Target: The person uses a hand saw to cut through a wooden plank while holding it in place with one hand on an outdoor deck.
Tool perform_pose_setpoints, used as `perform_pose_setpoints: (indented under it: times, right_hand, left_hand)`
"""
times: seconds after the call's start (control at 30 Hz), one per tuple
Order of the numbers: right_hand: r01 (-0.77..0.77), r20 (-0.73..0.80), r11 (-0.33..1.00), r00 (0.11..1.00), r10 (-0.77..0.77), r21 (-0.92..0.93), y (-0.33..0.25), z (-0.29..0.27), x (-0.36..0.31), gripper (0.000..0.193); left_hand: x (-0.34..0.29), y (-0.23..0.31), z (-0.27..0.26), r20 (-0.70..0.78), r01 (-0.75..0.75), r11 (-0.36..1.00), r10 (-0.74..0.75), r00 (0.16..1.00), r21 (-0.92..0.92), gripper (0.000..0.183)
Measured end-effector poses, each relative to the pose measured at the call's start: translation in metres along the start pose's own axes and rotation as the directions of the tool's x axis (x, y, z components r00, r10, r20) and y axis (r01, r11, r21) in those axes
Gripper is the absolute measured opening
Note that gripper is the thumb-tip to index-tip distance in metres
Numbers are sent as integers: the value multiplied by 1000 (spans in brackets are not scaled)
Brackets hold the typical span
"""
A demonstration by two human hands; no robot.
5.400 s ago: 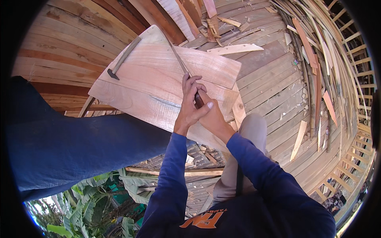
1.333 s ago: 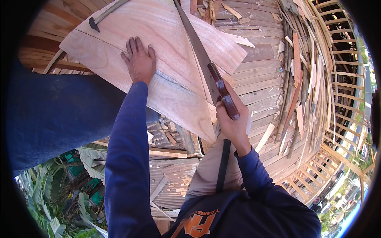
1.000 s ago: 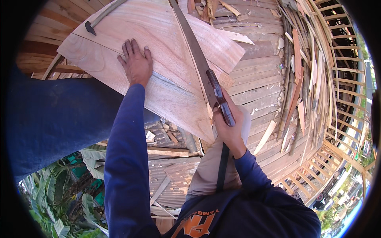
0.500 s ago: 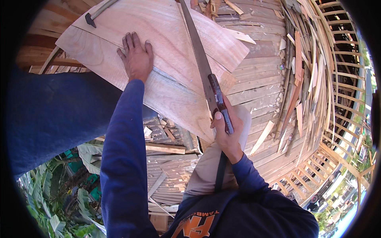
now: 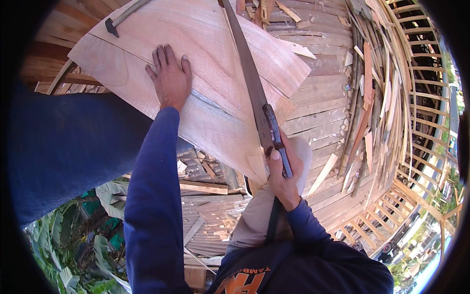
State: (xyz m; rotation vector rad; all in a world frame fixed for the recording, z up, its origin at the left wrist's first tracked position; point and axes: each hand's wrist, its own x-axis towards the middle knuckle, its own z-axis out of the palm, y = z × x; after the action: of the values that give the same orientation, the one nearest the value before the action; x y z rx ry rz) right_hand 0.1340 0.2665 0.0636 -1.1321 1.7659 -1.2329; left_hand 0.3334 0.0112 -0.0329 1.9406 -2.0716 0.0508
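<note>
My left hand (image 5: 172, 77) lies flat on a wide, pale wooden board (image 5: 142, 59), fingers spread and holding nothing. In my right hand (image 5: 285, 171) is the dark handle of a handsaw (image 5: 250, 78), fingers wrapped round it with the thumb along its side. The long brown blade runs away from me over the board, its edge along a lengthwise line in the wood; how deep it sits I cannot tell. A hammer (image 5: 123, 17) with a dark head rests on the board's far left part. My right knee is beneath the board's near right corner.
Scrap strips and poles (image 5: 364, 103) are heaped along the right side of the plank floor (image 5: 318, 115). Beyond them runs a slatted wooden railing (image 5: 427, 93). Offcuts (image 5: 205, 166) lie below the board. Leafy plants (image 5: 63, 245) fill the lower left, near dark blue cloth (image 5: 73, 147).
My right hand has drawn the saw slightly back toward me. The left hand stays flat on the board, which sits almost the same in view.
</note>
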Motion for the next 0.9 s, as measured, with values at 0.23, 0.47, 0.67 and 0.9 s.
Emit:
perform_pose_setpoints:
  times: [0.23,0.47,0.67,0.9]
  right_hand:
    - [56,-19,996,998,-58,-66,2,-3,1,47]
    - [16,-12,999,1000,-16,-48,1,-3,3,45]
    - [59,-26,998,998,-59,-23,1,4,17,43]
    - [116,-118,934,990,-80,338,-21,58,189,34]
  left_hand:
    - [2,3,1,11,-4,1000,4,1000,10,63]
    - [2,1,1,19,5,1000,-5,1000,-22,62]
    - [4,3,1,29,-3,1000,3,1000,0,62]
    - [1,7,0,35,10,999,-8,999,-43,65]
